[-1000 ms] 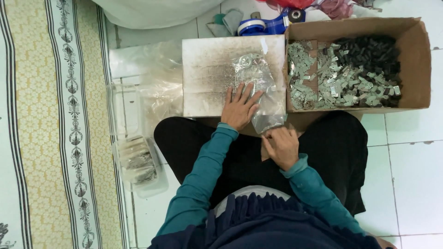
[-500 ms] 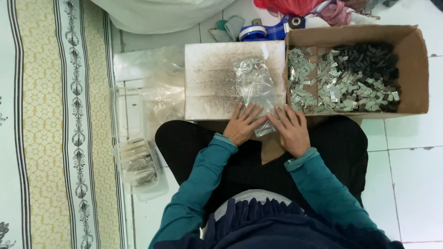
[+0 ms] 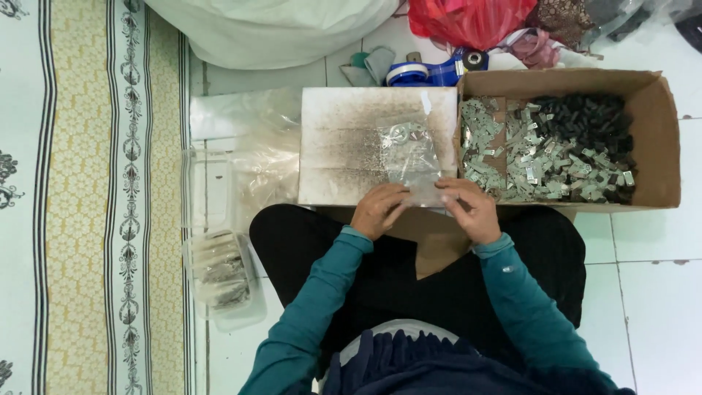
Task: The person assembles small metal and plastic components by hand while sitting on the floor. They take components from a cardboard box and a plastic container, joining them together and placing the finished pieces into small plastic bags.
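Both sets of fingers were curled in and pinching the near edge of a small clear plastic bag, one hand at each lower corner. The left hand gripped the bag's left corner, fingertips bent over the film; the right hand did the same on the right, thumb and forefinger closed on the plastic. The bag stretched away from the fingertips, lying flat on a stained whitish board, with a little cluster of shiny metal pieces gathered at its far end, well clear of the fingers.

Just right of the board and the right hand sat an open cardboard box, filled with silver metal clips and dark pieces. Left of the board lay loose clear plastic sheeting, and nearer the left knee a clear plastic container of packed bags. Beyond the board rested a blue tape dispenser, a red plastic bag and a large white sack.
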